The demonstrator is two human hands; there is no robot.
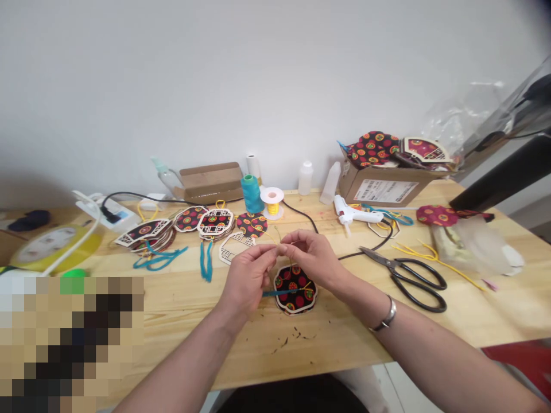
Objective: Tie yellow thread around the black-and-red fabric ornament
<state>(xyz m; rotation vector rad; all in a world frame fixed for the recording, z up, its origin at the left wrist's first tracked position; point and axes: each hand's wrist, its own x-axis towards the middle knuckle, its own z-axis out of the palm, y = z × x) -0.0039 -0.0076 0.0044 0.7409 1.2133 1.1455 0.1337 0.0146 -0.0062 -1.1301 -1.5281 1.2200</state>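
Observation:
My left hand (247, 275) and my right hand (316, 258) meet fingertip to fingertip over the wooden table (241, 358). Both are closed in a pinch on a thin yellowish cord (278, 232), whose end sticks up above the fingers; how it is looped between them is hidden. Just below lies a black patterned fabric ornament (297, 287) with a pale scalloped wooden rim. A teal cord (279, 293) crosses this ornament and runs under my left hand. Partly behind my left hand sits a pale cut-out wooden frame (228, 248).
Finished-looking ornaments (146, 235) with teal cords lie left. Behind stand a teal thread spool (252, 195) and a yellow thread spool (272, 203). A white glue gun (357, 215), black-handled scissors (408, 275) and a full cardboard box (387, 186) are right. A pixelated patch covers the lower left.

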